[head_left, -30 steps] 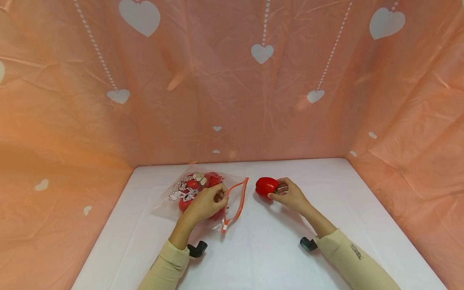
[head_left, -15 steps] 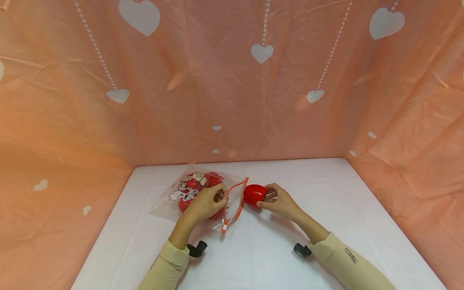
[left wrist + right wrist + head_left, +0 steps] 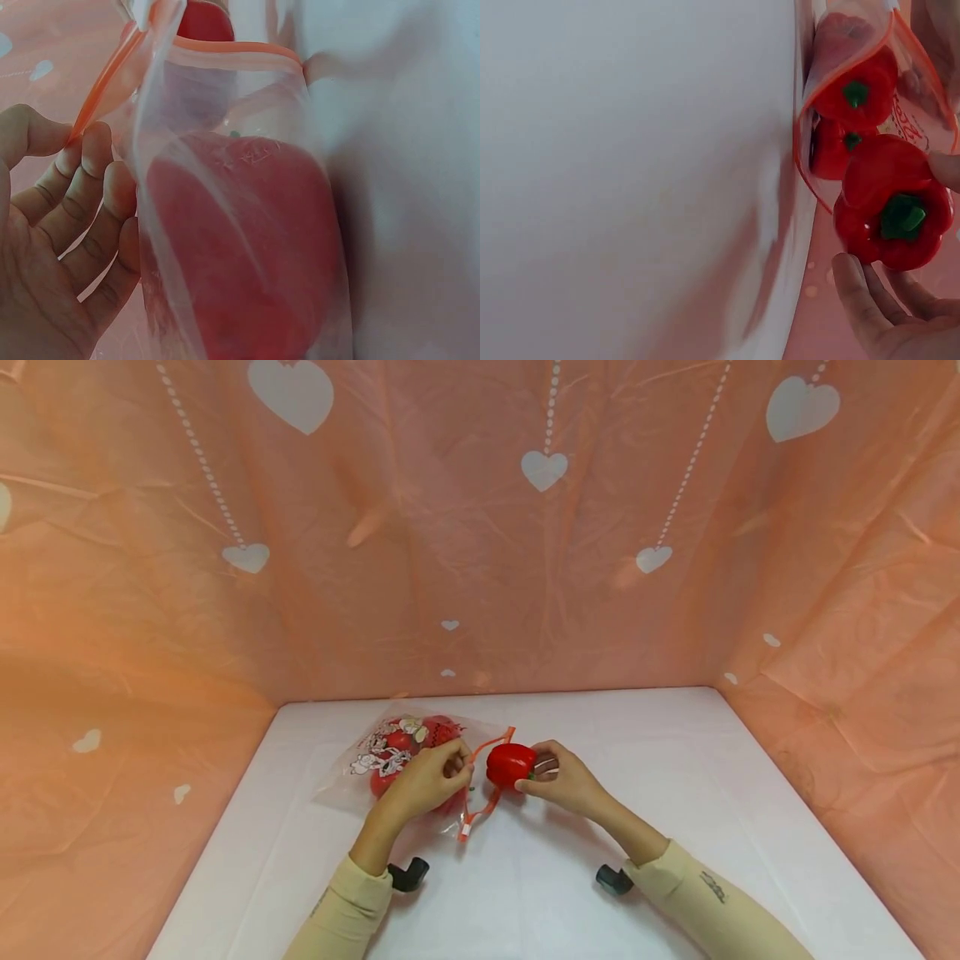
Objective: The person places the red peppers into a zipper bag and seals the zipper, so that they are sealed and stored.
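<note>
My left hand pinches the orange rim of a clear zip bag between thumb and fingertips, and the bag's mouth gapes to the right. Inside the bag lie several red bell peppers; in the right wrist view one bagged pepper shows its green stem toward the mouth. My right hand grips another red bell pepper by its stem end, at the bag's mouth. In the right wrist view this held pepper covers part of the opening. White printed figures and my left hand hide some of the bag's contents.
The bag rests on a white table. Orange cloth with white hearts encloses the back and sides. A black angled piece sits at each wrist, the left one and the right one.
My right hand has carried the bell pepper left, from beside the bag to its open mouth, where it now overlaps the orange rim. My left hand and the bag have stayed put.
</note>
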{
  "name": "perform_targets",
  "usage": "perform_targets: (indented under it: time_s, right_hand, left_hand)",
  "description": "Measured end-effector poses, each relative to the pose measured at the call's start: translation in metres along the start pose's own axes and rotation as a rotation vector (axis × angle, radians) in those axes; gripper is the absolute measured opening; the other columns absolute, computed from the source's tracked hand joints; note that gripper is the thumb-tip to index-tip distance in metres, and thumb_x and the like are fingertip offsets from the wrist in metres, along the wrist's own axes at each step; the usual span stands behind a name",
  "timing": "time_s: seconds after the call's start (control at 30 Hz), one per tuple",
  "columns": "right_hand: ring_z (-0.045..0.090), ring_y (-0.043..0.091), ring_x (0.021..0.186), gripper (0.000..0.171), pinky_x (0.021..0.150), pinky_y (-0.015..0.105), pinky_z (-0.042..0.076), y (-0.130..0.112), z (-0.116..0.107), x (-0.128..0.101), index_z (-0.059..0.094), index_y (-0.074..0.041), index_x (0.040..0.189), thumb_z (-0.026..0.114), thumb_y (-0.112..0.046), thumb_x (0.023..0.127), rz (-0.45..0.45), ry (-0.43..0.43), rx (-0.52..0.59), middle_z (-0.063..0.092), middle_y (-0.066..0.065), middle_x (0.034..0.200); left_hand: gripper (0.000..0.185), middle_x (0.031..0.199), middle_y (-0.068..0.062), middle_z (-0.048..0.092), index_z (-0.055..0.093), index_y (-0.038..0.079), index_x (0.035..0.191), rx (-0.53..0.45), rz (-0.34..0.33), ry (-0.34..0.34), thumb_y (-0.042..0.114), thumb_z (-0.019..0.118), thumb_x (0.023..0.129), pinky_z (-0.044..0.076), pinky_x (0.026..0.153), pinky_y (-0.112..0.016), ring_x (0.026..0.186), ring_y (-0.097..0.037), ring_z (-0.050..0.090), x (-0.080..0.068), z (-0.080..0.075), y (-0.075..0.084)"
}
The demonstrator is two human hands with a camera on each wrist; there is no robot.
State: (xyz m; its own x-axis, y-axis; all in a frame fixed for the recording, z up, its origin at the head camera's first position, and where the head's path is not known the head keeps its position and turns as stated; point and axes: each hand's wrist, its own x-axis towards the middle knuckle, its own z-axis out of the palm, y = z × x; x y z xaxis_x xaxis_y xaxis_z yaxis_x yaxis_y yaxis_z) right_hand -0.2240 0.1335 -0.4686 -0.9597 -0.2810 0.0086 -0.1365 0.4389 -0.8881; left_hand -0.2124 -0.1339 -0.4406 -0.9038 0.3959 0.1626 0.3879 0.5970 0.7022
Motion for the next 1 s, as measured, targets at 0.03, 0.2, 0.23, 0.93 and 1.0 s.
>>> perform_targets:
  time_s: [0.03,0.2,0.23,0.93,1.0]
  right_hand:
    - [0.065,0.024,0.098,0.058,0.084,0.038,0.057,0.0,0.002,0.0,0.057,-0.007,0.125,0.086,-0.025,0.078,0.002,-0.002,-0.002,0.066,0.007,0.109]
    - [0.066,0.023,0.097,0.057,0.083,0.038,0.058,-0.002,0.011,-0.001,0.057,-0.007,0.123,0.087,-0.026,0.078,0.0,-0.02,-0.005,0.067,0.007,0.109]
    - [0.066,0.023,0.096,0.057,0.083,0.038,0.058,-0.003,0.012,-0.001,0.058,-0.006,0.123,0.087,-0.026,0.078,-0.005,-0.018,0.001,0.067,0.008,0.108]
    - [0.068,0.02,0.085,0.05,0.071,0.033,0.058,-0.004,0.04,0.011,0.058,0.002,0.115,0.086,-0.022,0.08,0.02,-0.016,0.166,0.07,0.013,0.099]
    - [0.069,0.02,0.083,0.05,0.07,0.034,0.059,-0.004,0.042,0.012,0.058,0.002,0.115,0.085,-0.021,0.08,0.038,-0.015,0.199,0.07,0.013,0.099]
  left_hand:
    - [0.007,0.079,0.012,0.064,0.059,0.022,0.096,0.001,-0.005,-0.002,0.018,0.066,0.095,0.052,0.071,-0.027,0.073,-0.009,0.059,0.0,0.0,0.0]
    - [0.008,0.078,0.012,0.064,0.059,0.024,0.096,0.002,-0.012,-0.003,0.02,0.065,0.095,0.052,0.073,-0.027,0.074,-0.009,0.06,0.001,0.001,-0.001]
    - [0.008,0.077,0.012,0.064,0.059,0.024,0.096,0.001,-0.008,-0.002,0.02,0.065,0.095,0.052,0.073,-0.027,0.074,-0.009,0.06,0.001,0.001,0.0]
    - [0.007,0.079,0.014,0.063,0.059,0.023,0.095,0.048,0.032,0.014,0.02,0.065,0.094,0.05,0.07,-0.027,0.073,-0.005,0.06,0.001,-0.001,0.0]
    - [0.007,0.079,0.014,0.063,0.059,0.023,0.095,0.053,0.03,0.018,0.02,0.065,0.093,0.05,0.069,-0.026,0.073,-0.005,0.059,0.001,0.0,0.0]
